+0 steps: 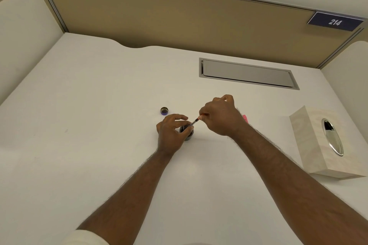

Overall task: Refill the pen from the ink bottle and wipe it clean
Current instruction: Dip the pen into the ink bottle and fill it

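A small dark glass ink bottle (187,132) is steadied on the white desk (99,125) by the left hand (171,131), whose fingers (179,117) are curled round its neck and shoulder. Into its open mouth a slim pen section with a clear, orange-tinted body (196,121) is dipped at a slant, its tip just below the left fingertips; the upper end is pinched by the right hand (219,117), fingers (203,118) closed together on what is judged to be the filler knob.

The round dark bottle cap with a purple rim (164,111) is seen lying mouth-up just beyond the left fingers, apart from the bottle. A pink object (245,118), mostly hidden, shows just behind the right hand. Well to the right of the right fingers stands a pale wood-grain tissue box with a chrome oval opening (318,145); whether any tissue shows cannot be told.

The filling step appears to be in hand. It is best done with the nib kept fully under the ink while the knob is turned slowly, the bottle held firmly upright so that the slanted pen cannot tip it. The nib should be lifted straight out, a drip being allowed to fall back before the pen is carried across the desk to the tissue box.
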Motion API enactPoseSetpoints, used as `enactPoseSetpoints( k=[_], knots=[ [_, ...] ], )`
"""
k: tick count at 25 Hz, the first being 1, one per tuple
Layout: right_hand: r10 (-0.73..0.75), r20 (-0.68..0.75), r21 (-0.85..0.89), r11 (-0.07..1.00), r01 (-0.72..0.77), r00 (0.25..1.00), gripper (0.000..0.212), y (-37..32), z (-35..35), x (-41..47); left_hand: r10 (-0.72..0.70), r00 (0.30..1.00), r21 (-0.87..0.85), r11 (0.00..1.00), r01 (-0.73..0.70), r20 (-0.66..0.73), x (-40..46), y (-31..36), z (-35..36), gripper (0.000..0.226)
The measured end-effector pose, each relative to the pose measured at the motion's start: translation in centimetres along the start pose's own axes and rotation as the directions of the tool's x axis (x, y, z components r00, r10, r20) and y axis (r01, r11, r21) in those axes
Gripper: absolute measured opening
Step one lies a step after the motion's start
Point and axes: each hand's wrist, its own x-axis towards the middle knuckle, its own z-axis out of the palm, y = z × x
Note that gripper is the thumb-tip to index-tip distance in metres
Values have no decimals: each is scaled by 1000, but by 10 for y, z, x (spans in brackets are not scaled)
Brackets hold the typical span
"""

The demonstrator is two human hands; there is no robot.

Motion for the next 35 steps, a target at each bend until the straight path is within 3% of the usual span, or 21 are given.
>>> enactPoseSetpoints(
  k=[8, 14, 22, 30, 35],
  knots=[
    [7, 29, -22, 1000, -7, 1000, 33, 0, 1, 3, -23, 1000, 11, 1000, 23, 15, -1, -1, 0, 20],
    [-8, 5, 28, 1000, 7, 1000, 15, 2, -7, 0, -26, 999, 15, 1000, 25, 31, -1, -2, 0, 11],
    [-1, 19, -44, 999, 2, 1000, 30, 0, 0, 2, -20, 999, 9, 1000, 19, 31, -1, -1, 0, 11],
    [-52, -36, -24, 998, 52, 998, 8, 4, -3, -4, -24, 999, -6, 1000, 25, 35, 0, -1, -1, 15],
    [-43, -12, -49, 998, 43, 999, 20, 1, 1, -2, -38, 998, 9, 999, 37, 50, 0, -1, -1, 13]
  ],
)
